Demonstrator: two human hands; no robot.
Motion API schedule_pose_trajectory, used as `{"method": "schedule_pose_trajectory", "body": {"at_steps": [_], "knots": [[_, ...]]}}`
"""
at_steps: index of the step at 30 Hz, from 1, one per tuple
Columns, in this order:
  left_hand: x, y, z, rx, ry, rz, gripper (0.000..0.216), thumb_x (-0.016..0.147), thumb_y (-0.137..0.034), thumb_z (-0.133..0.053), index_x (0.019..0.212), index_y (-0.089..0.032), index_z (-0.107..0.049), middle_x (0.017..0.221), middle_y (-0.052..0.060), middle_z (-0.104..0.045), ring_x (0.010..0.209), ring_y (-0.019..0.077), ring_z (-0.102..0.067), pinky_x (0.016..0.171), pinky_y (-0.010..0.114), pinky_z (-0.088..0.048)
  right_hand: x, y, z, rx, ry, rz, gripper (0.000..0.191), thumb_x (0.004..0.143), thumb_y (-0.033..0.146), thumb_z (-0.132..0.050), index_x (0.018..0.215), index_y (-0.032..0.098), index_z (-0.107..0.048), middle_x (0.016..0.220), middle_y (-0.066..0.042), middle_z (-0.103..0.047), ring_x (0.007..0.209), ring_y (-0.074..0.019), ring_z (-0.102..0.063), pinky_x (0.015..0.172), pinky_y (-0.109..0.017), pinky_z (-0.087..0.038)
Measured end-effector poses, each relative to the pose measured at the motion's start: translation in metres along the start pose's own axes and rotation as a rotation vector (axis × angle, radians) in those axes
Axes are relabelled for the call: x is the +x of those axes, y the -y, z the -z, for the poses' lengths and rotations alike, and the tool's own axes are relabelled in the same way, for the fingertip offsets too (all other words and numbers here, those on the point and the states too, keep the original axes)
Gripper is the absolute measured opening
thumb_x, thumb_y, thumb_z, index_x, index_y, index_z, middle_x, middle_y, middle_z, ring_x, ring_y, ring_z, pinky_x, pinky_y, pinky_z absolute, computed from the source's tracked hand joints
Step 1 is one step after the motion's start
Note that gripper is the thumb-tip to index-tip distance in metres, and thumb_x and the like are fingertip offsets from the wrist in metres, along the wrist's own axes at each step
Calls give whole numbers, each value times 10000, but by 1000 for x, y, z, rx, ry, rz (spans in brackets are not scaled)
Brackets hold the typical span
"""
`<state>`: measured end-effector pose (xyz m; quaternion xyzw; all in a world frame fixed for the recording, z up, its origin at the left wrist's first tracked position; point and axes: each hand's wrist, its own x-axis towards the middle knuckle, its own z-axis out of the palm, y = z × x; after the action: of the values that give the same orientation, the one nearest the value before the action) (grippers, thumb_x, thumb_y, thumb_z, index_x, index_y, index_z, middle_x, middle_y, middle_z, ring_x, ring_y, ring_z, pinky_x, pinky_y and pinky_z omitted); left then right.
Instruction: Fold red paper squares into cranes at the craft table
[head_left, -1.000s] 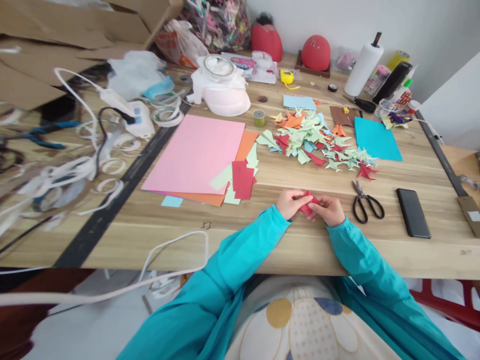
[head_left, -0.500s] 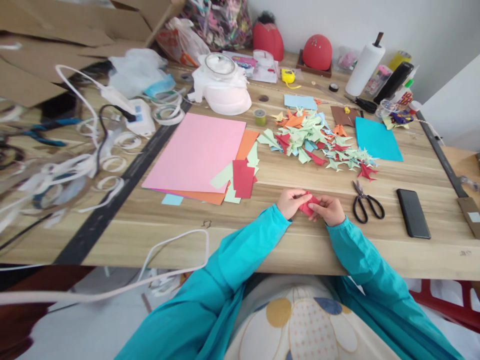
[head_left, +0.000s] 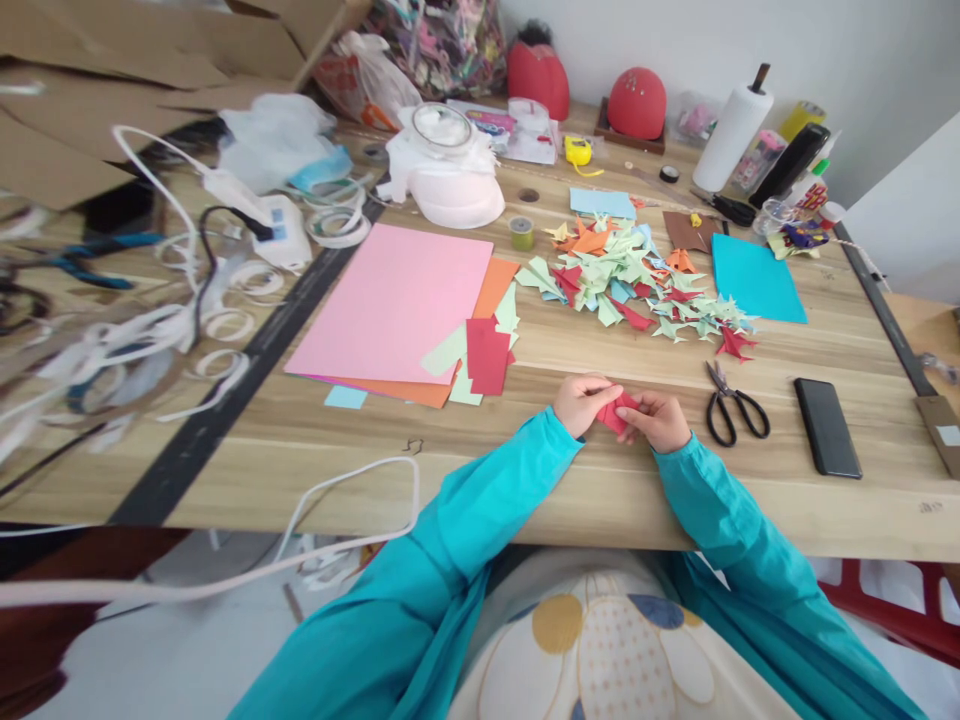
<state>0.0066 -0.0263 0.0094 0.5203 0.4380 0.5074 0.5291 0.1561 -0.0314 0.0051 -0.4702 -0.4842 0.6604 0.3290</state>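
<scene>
A small folded piece of red paper is pinched between my two hands, just above the front of the wooden table. My left hand grips its left side, thumb on top. On the other side my right hand holds it between thumb and fingers. Beyond my hands lies a heap of folded paper cranes, mostly pale green with some red, orange and blue. Cut red paper strips rest to the left, partly over pale green strips and a large pink sheet.
Black-handled scissors and a dark phone lie to the right. A turquoise sheet is behind them. Loose white cables clutter the left side, and one white cord crosses the table's front edge.
The red paper has shifted slightly in my fingers, its outline a little different. Both hands stay in nearly the same place, and the view has moved very slightly.
</scene>
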Motion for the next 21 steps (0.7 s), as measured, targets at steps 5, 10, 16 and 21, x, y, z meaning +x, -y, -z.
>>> {"method": "schedule_pose_trajectory", "body": {"at_steps": [5,10,16,21], "knots": [[1,3,-1,-49,-27,22,301,706,-349,-611,479,-154,-580,549,-9,-514,568,107,-476,582,242,-387,0,0,1,1,1,6,352,542,400,-767,688,134,-589,463,-10,-635,393,-153,-608,338,-196,-473],[1,5,-2,-102,-78,105,416,757,-445,-537,472,-143,-551,494,-16,-500,512,98,-460,539,242,-380,1,-3,2,4,9,13,328,558,385,-765,680,136,-590,460,-11,-636,395,-150,-609,342,-193,-470],[0,4,-3,-14,9,92,324,681,-414,-635,521,-135,-598,512,-12,-523,526,98,-455,540,238,-364,0,-2,1,-2,6,-1,340,547,393,-769,670,130,-591,454,-12,-630,391,-152,-604,342,-200,-469],[-1,6,-1,94,43,32,278,699,-361,-624,544,-131,-611,514,-21,-486,540,97,-433,534,238,-335,0,-1,1,4,5,-5,348,548,395,-767,677,123,-593,455,-10,-631,385,-144,-600,343,-194,-469]]}}
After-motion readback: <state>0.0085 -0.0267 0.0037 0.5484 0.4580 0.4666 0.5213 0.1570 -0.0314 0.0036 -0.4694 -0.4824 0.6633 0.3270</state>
